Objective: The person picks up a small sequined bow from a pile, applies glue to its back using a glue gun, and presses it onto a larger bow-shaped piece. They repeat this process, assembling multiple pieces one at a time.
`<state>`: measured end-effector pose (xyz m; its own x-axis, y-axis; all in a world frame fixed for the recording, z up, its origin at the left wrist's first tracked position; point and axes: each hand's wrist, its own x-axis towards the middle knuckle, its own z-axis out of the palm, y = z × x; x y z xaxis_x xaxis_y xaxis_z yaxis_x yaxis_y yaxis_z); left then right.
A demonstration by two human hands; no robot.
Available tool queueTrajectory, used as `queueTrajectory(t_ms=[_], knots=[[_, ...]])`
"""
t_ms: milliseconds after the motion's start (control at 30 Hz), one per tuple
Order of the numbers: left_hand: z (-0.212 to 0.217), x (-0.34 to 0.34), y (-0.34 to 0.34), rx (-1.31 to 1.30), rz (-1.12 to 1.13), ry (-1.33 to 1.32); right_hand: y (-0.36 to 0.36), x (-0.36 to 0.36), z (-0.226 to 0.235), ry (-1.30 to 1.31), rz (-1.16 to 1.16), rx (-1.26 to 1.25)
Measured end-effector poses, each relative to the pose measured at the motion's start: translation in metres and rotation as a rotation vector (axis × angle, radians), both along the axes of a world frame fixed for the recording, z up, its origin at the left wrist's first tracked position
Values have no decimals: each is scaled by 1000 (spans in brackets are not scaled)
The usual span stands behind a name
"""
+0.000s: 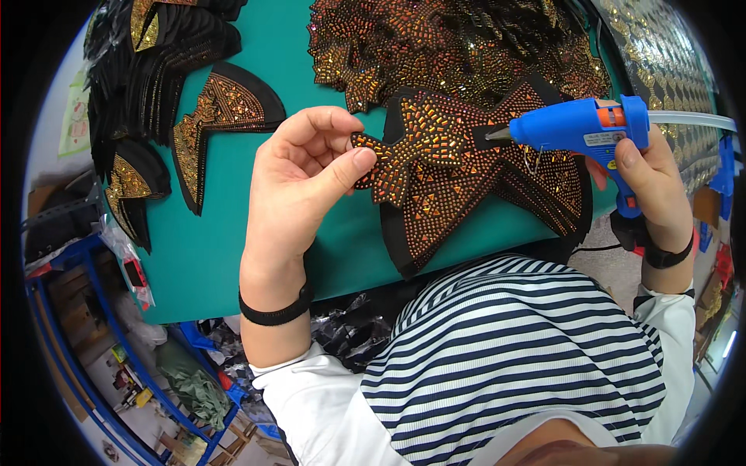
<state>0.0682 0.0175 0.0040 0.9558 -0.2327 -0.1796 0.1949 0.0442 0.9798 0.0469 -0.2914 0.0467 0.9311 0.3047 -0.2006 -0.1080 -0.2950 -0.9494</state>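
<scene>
Between thumb and fingers, my left hand [315, 167] pinches the left end of a small bow-shaped piece [423, 128] set with gold and orange stones. This piece lies over the left part of a larger black bow-shaped piece [451, 202] dotted with copper and orange stones. Wrapped round the handle of a blue hot glue gun [571, 126], my right hand [641, 167] holds it with the nozzle pointing left. The nozzle tip is at a plain black patch in the middle of the larger bow; I cannot tell whether it touches.
A pile of small stone-covered pieces [458, 46] covers the far side of the green table [225, 272]. Stacked black pieces [148, 85] stand at the left, with a loose V-shaped piece [225, 109] beside them. A white glue stick [691, 119] sticks out behind the gun. Blue shelving [116, 326] is at lower left.
</scene>
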Motion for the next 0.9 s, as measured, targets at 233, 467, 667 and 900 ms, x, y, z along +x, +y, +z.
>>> queueTrajectory(t_ms=[233, 467, 667, 900], knots=[[-4, 1, 0, -33, -15, -11, 1, 1, -1, -20, -20, -17], [-3, 1, -1, -27, -13, -13, -7, -3, 6, -26, 0, -66], [-3, 1, -4, 27, -5, -21, -3, -1, 13, -180, 89, -185], [-3, -1, -2, 40, 22, -29, 7, 12, 37, 84, 244, -330]])
